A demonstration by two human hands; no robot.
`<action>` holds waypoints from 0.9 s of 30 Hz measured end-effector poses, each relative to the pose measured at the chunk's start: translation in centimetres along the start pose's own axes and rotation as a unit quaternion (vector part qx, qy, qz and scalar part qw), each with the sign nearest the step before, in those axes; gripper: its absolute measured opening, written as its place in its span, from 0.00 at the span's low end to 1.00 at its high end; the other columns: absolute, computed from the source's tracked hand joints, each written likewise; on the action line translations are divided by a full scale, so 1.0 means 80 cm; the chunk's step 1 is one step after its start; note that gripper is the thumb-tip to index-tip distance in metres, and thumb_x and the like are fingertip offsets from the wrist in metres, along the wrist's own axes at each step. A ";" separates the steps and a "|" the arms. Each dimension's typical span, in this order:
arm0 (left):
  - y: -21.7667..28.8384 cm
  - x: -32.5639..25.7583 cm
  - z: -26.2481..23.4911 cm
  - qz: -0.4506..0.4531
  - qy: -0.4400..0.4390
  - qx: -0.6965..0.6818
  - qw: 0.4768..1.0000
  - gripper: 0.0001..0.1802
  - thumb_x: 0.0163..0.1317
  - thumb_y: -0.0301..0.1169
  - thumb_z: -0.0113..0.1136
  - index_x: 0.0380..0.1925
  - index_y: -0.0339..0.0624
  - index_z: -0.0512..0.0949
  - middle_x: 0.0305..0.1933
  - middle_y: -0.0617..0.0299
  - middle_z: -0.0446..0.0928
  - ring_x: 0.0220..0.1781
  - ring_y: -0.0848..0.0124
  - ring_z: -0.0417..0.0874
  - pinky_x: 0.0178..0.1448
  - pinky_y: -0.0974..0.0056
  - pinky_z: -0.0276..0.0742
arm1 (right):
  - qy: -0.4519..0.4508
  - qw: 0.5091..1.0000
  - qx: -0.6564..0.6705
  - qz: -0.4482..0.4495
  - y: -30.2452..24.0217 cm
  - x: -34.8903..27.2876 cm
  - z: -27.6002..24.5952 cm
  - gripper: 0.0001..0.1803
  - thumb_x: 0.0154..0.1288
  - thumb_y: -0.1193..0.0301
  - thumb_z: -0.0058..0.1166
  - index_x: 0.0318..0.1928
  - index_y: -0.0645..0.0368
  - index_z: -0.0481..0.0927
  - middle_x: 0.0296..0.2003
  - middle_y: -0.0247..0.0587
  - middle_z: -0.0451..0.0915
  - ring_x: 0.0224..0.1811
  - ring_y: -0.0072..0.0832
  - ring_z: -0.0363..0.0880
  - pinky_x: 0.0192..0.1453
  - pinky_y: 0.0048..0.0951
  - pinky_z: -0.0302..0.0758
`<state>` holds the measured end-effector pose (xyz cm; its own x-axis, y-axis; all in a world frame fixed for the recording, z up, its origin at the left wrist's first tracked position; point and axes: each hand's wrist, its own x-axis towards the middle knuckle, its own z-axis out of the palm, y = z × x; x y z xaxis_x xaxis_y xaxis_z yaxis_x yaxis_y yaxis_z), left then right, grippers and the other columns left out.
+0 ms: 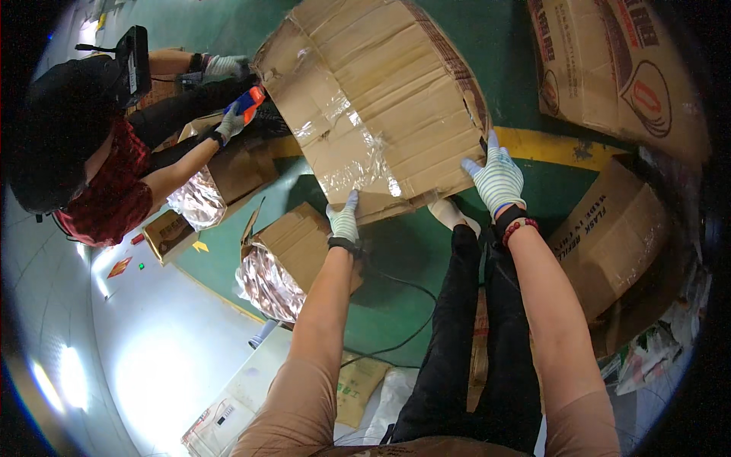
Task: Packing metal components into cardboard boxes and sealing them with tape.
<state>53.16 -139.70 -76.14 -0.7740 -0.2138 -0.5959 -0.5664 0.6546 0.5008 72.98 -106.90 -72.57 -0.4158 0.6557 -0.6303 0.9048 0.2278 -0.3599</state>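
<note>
A large cardboard box (381,107) spans the upper middle of the view, with strips of shiny clear tape across its brown surface. At its near left corner my left hand (344,221), in a striped knit glove, is closed on the edge with the thumb on top; the other fingers are hidden underneath. My right hand (499,181), gloved alike, grips the near right corner, its fingers along the side edge. A dark band and a red bead bracelet (518,228) circle my right wrist. Whether the box is flat or hollow I cannot tell.
On the left a co-worker in a red top (114,190) holds an orange and blue tape dispenser (250,103). Cartons with shiny wrapping, such as one open carton (293,244), stand between us. Large cartons (620,76) rise on the right. A black cable (415,286) crosses the green floor.
</note>
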 end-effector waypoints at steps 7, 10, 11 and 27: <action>-0.015 0.016 -0.007 0.046 -0.009 -0.020 0.999 0.65 0.52 0.48 0.83 0.76 0.22 0.51 0.72 0.43 0.68 0.70 0.55 0.72 0.77 0.57 0.66 | -0.004 0.999 0.038 -0.010 -0.003 0.000 -0.003 0.48 0.61 0.49 0.66 0.75 0.55 0.61 0.58 0.62 0.78 0.57 0.57 0.81 0.61 0.51 0.79; -0.009 0.000 0.006 0.034 -0.016 -0.021 0.999 0.62 0.53 0.47 0.83 0.75 0.25 0.54 0.72 0.44 0.69 0.71 0.55 0.72 0.76 0.58 0.67 | -0.020 1.000 0.021 0.003 0.004 0.003 -0.001 0.49 0.61 0.47 0.65 0.76 0.55 0.60 0.60 0.60 0.78 0.58 0.56 0.81 0.62 0.51 0.78; -0.003 0.001 0.006 0.028 -0.028 -0.019 0.999 0.61 0.53 0.48 0.82 0.75 0.27 0.55 0.72 0.45 0.69 0.71 0.55 0.72 0.75 0.57 0.68 | -0.023 1.000 0.020 0.006 0.004 0.005 -0.004 0.50 0.61 0.47 0.65 0.76 0.55 0.59 0.60 0.60 0.78 0.59 0.55 0.81 0.63 0.51 0.79; 0.008 0.018 -0.017 -0.118 -0.074 0.003 0.990 0.63 0.48 0.54 0.83 0.77 0.51 0.53 0.72 0.52 0.68 0.65 0.52 0.76 0.46 0.45 0.84 | -0.084 0.985 -0.030 -0.146 0.040 -0.006 -0.028 0.60 0.58 0.52 0.72 0.81 0.59 0.49 0.65 0.63 0.75 0.66 0.53 0.77 0.70 0.44 0.75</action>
<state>51.30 -140.60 -75.79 -0.5694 -0.2529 -0.7822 -0.7252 0.6026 0.3331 76.28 -104.91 -71.90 -0.6635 0.4296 -0.6126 0.7466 0.4340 -0.5043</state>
